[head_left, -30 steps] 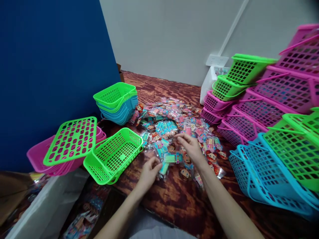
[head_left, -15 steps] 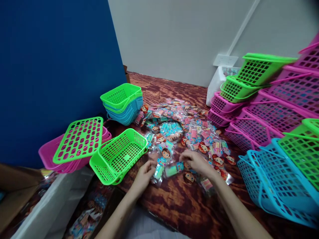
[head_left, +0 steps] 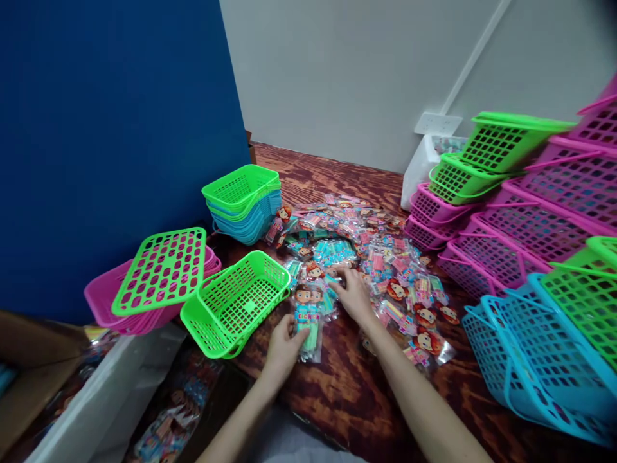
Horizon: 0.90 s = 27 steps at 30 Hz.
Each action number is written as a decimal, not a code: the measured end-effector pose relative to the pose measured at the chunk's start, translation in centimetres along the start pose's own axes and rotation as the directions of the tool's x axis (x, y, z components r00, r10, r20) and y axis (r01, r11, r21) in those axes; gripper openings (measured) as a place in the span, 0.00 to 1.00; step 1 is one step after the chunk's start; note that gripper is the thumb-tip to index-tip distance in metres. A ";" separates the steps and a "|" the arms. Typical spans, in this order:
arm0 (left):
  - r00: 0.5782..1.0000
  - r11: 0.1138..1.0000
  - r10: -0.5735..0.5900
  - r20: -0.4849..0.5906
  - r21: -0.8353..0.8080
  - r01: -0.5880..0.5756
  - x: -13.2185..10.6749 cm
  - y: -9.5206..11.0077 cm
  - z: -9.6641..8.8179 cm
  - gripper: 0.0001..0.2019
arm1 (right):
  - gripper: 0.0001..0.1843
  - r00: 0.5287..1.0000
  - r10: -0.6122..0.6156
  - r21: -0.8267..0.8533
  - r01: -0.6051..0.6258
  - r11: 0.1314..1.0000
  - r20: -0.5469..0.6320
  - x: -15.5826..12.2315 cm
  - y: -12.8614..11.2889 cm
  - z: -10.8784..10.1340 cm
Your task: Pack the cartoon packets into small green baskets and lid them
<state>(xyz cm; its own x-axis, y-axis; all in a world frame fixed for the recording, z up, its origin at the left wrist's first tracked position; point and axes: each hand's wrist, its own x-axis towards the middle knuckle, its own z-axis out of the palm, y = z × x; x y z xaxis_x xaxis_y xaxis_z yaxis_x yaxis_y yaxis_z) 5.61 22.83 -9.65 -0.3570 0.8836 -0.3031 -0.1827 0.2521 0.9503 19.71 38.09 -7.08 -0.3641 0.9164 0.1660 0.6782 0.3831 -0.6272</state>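
My left hand [head_left: 283, 346] is closed on clear plastic packets [head_left: 308, 325] near the table's front. Two cartoon boy heads show at their top, with green sticks below. My right hand [head_left: 354, 297] reaches over the pile, its thumb and fingers bent round the edge of a packet with blue-green contents [head_left: 330, 299]. The fingertips partly hide that packet. Around and behind both hands spreads a heap of similar packets [head_left: 380, 260], many with red-haired heads and pink sticks. An open green basket [head_left: 231, 308] stands just left of my left hand.
Nested green and blue baskets [head_left: 243, 202] stand at the back left. A green lattice piece [head_left: 164, 270] lies over pink baskets [head_left: 103, 296]. Tall stacks of pink [head_left: 511, 225], green and blue baskets [head_left: 525, 347] line the right. A white foam box [head_left: 418, 167] sits by the wall.
My right hand has moved left and away from me, deeper over the pile. The loose green packet between my hands now lies with the one at my left hand.
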 end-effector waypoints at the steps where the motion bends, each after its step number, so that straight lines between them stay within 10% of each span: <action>1: 1.000 0.999 0.001 -0.025 -0.043 -0.002 -0.3 -0.2 0.0 0.16 | 0.22 0.999 0.025 -0.054 -0.023 0.998 0.021 -0.2 0.1 0.2; 4: 0.994 0.986 -0.003 -0.105 -0.164 -0.014 -0.7 -0.9 0.4 0.18 | 0.34 0.987 0.129 -0.180 -0.110 0.977 0.094 -0.5 -0.7 1.2; 9: 0.990 0.940 -0.057 -0.131 -0.341 0.009 -1.0 -0.8 1.3 0.17 | 0.27 0.922 0.302 0.120 -0.338 0.934 0.244 -1.1 -2.0 1.7; 17: 0.994 0.859 -0.105 0.021 -0.501 0.102 -2.3 0.1 5.1 0.20 | 0.21 0.951 0.173 0.543 -0.291 0.788 0.258 -9.7 -2.4 -1.3; 24: 0.975 0.935 -0.159 0.157 -0.294 0.200 -3.8 -0.8 4.9 0.22 | 0.19 0.979 0.163 0.056 -0.171 0.984 0.119 -12.9 -2.1 -3.6; 27: 1.000 0.999 0.018 0.017 -0.042 -0.017 -4.7 -0.2 2.4 0.29 | 0.21 0.986 0.041 -0.086 -0.027 0.996 0.162 -13.0 -1.0 -4.9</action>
<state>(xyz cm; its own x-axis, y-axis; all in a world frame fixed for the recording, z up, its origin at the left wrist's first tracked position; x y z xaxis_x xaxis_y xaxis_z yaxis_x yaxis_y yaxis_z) 9.48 19.60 -8.26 -0.3443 0.8947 -0.2845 -0.2148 0.2199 0.9516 26.88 26.33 -4.92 -0.4346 0.9005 0.0145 0.7403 0.3664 -0.5636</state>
